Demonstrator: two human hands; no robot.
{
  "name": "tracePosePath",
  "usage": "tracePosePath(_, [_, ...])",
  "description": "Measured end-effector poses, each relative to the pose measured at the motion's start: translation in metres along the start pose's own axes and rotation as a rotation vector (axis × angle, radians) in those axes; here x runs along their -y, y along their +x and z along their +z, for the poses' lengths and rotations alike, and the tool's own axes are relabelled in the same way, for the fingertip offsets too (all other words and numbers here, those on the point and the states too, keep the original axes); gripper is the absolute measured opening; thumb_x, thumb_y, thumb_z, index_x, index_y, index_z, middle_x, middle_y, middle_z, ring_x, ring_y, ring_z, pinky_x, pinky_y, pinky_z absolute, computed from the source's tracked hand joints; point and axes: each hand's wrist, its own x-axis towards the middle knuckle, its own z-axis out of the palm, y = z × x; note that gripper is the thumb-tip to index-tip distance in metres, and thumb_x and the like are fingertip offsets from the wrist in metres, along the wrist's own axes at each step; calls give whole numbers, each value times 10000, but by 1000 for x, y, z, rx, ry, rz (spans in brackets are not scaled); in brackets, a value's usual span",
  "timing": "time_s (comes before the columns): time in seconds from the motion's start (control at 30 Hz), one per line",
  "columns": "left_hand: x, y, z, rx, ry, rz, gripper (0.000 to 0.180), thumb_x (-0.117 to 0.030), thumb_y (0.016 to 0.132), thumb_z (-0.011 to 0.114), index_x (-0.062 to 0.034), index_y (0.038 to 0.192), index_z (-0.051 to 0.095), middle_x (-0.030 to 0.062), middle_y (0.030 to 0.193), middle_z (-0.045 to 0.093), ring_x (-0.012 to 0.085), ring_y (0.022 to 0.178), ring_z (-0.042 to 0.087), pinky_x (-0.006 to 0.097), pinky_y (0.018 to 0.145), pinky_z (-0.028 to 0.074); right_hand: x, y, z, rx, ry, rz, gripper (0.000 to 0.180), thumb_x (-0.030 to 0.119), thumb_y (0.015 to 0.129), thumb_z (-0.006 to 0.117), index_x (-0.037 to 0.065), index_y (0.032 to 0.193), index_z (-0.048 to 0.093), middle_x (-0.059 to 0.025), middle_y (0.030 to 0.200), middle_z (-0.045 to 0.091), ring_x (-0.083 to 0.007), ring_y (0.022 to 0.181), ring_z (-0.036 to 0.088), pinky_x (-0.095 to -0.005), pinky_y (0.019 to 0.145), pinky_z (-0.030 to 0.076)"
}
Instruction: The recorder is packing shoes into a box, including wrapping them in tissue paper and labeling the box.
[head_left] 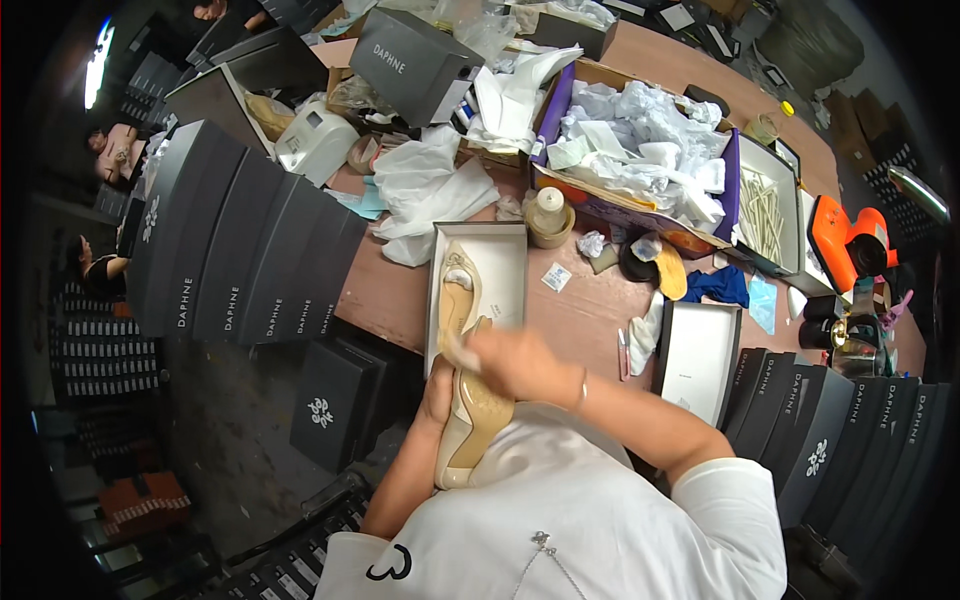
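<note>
Left hand (436, 395) clamped on a glossy beige wedge shoe (482, 402), not yet boxed; blurred right hand's (515, 365) grip unclear. A beige mate (455, 302) already lies in a white-lined grey cardboard box (506, 270).

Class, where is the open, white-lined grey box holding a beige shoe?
The box is near the head view's centre, on the pinkish table beyond the left hand, left of the round tan pot.
</note>
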Motion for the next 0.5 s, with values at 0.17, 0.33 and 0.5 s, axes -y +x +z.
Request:
tracePosePath(0.17, [-19, -4, 7, 94, -115, -155, 582, -410, 972, 333, -7, 1387, 397, 158, 1100, 610, 253, 964, 628, 382, 873, 523, 9, -22, -3, -19, 25, -51, 157, 125, 780, 639, 114, 896, 534, -91, 766, 573, -316, 638, 595, -397, 536, 493])
tracePosePath(0.33, [-10, 1, 35, -185, -405, -246, 607, -429, 974, 327, -13, 1415, 363, 152, 1082, 619, 270, 987, 627, 352, 819, 543, 11, -42, -14, 65, 11, -89, 112, 137, 804, 608, 105, 873, 527, -78, 716, 541, -289, 611, 586, -382, 514, 493])
tracePosePath(0.5, [-16, 2, 35, 65, -186, -162, 612, -415, 979, 316, 6, 1423, 338, 189, 1199, 578, 274, 1027, 622, 394, 872, 525, 15, -44, -24, 32, 12, -60, 145, 133, 778, 623, 91, 864, 514, -81, 712, 531, -309, 632, 586, -394, 528, 489])
